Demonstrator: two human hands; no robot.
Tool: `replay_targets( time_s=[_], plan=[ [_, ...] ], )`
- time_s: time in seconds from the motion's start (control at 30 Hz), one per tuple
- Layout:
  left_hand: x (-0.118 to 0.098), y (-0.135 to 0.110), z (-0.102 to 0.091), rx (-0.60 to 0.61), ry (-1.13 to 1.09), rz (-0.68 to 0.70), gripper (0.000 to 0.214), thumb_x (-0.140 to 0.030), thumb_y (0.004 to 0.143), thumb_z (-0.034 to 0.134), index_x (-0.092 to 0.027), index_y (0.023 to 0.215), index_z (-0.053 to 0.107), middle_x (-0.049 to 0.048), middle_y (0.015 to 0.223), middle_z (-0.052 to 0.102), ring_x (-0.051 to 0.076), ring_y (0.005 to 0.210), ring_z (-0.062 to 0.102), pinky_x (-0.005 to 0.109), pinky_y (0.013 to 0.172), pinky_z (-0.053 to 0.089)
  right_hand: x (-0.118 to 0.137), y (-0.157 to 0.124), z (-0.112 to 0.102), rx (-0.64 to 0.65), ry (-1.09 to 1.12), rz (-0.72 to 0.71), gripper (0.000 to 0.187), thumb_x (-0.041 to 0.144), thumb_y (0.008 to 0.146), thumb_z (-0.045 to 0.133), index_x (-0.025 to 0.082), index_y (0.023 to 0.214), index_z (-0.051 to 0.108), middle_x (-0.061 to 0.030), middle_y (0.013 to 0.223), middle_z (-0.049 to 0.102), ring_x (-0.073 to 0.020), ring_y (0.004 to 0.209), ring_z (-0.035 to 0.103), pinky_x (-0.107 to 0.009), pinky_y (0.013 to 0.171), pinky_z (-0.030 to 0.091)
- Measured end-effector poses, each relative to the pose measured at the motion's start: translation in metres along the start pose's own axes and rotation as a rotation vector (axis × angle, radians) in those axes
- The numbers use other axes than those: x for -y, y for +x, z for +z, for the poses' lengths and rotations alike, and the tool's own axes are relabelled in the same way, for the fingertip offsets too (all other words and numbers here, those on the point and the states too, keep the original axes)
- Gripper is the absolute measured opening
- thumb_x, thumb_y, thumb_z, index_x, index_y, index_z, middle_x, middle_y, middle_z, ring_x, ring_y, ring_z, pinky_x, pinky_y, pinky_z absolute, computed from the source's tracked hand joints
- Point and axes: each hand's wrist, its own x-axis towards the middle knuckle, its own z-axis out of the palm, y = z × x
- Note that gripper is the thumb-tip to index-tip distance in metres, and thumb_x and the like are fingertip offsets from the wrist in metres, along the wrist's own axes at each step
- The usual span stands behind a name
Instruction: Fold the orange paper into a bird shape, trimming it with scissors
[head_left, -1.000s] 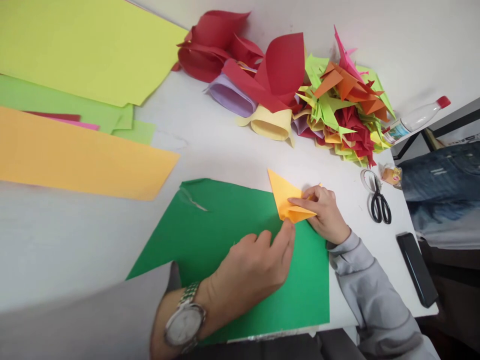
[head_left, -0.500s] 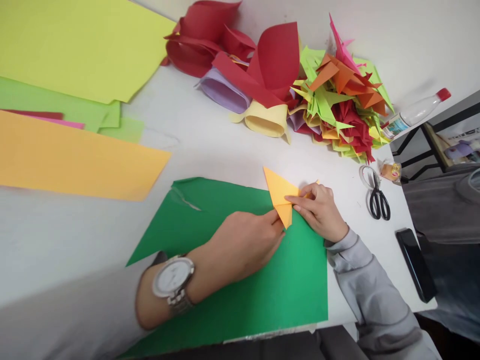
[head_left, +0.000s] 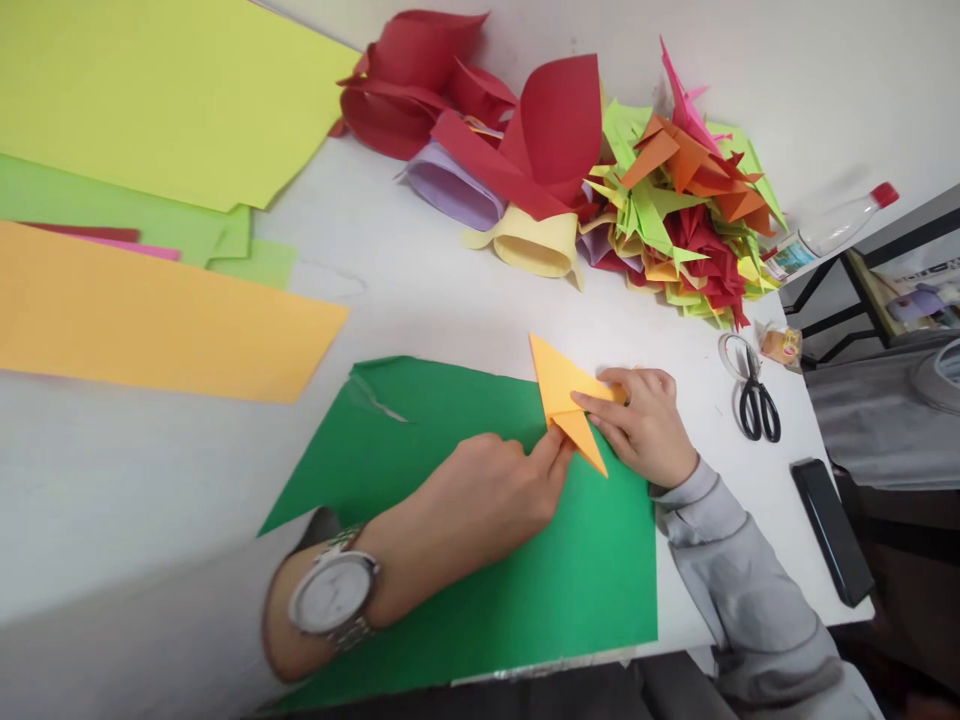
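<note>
White table top (head_left: 420, 310) runs under the fingers (head_left: 596, 408) and away from them on every side; its right edge lies well to their right. Plain off-white wall (head_left: 787, 70) meets the table well beyond the fingers. Light soft and even, shadows faint. Right of the fingers, past the table edge, stands a black metal frame (head_left: 825, 290) of some furniture, detail blurred.

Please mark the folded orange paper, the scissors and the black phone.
folded orange paper (head_left: 559, 385), head view, on its upper flat face.
scissors (head_left: 753, 392), head view, where the black handles meet.
black phone (head_left: 831, 530), head view, middle of its screen.
</note>
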Motion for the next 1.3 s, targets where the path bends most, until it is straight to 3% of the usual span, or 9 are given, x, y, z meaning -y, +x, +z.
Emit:
replay_targets(
  time_s=[0.1,0.2,0.33,0.43,0.53,0.87,1.1,1.3],
  plan=[
    [0.001,0.0,0.004,-0.114,0.073,-0.013,0.03,-0.01,0.087,0.048,-0.008,0.111,0.065,0.0184,0.11,0.07,0.016,0.048,0.057,0.032,0.042,0.039,-0.001,0.001,-0.003,-0.02,-0.057,0.015,0.03,0.033,0.097,0.048,0.032,0.122,0.064,-0.0092,0.124,0.06,-0.0267,0.109,0.049,-0.048,0.095,0.028],
    [0.004,0.003,0.004,-0.189,0.094,0.006,0.026,-0.011,0.089,0.047,-0.008,0.106,0.067,0.0165,0.106,0.071,0.019,0.059,0.059,0.033,0.05,0.041,-0.004,0.0,-0.004,-0.034,-0.08,-0.006,0.029,0.031,0.098,0.047,0.027,0.121,0.064,-0.0103,0.126,0.061,-0.027,0.111,0.05,-0.047,0.093,0.03],
    [0.008,0.009,0.003,-0.21,0.049,0.055,0.026,-0.008,0.09,0.043,-0.01,0.096,0.068,0.0147,0.097,0.07,0.023,0.078,0.06,0.035,0.063,0.044,-0.007,-0.003,-0.002,-0.053,-0.015,-0.05,0.029,0.028,0.098,0.044,0.024,0.12,0.063,-0.0104,0.122,0.064,-0.0246,0.109,0.053,-0.043,0.09,0.033],
    [0.011,0.012,0.005,-0.219,-0.007,-0.043,0.026,-0.01,0.089,0.043,-0.008,0.102,0.066,0.0165,0.1,0.067,0.026,0.085,0.059,0.038,0.072,0.046,-0.008,-0.005,0.0,-0.086,0.012,-0.081,0.029,0.029,0.099,0.042,0.022,0.115,0.065,-0.0104,0.116,0.065,-0.024,0.104,0.054,-0.041,0.086,0.034],
    [0.013,0.013,0.01,-0.197,-0.076,-0.134,0.024,-0.014,0.089,0.046,-0.011,0.103,0.065,0.0156,0.097,0.064,0.028,0.086,0.058,0.041,0.074,0.047,-0.007,-0.006,0.0,-0.107,0.048,-0.097,0.029,0.029,0.099,0.043,0.02,0.112,0.067,-0.011,0.111,0.065,-0.0238,0.101,0.054,-0.04,0.085,0.035],
    [0.019,0.018,0.01,-0.189,-0.201,-0.223,0.018,-0.024,0.09,0.049,-0.017,0.082,0.064,0.0129,0.091,0.059,0.028,0.09,0.055,0.043,0.076,0.045,-0.008,-0.005,0.002,-0.122,0.091,-0.091,0.026,0.027,0.095,0.052,0.023,0.117,0.066,-0.0097,0.107,0.064,-0.0242,0.099,0.054,-0.042,0.085,0.04],
    [0.02,0.018,0.014,-0.213,-0.149,-0.173,0.019,-0.027,0.091,0.05,-0.015,0.086,0.063,0.0108,0.087,0.059,0.026,0.086,0.054,0.042,0.077,0.041,-0.007,-0.004,0.004,-0.108,0.109,-0.039,0.026,0.027,0.095,0.052,0.029,0.115,0.068,-0.0084,0.105,0.059,-0.0238,0.095,0.051,-0.043,0.083,0.041],
    [0.012,0.017,0.014,-0.225,-0.138,-0.145,0.024,-0.029,0.092,0.049,-0.012,0.094,0.066,0.0099,0.094,0.062,0.024,0.088,0.053,0.04,0.079,0.038,-0.006,-0.003,0.004,-0.154,0.27,0.02,0.04,0.033,0.098,0.045,0.028,0.137,0.05,-0.0078,0.108,0.061,-0.0244,0.099,0.054,-0.043,0.085,0.042]
  ],
)
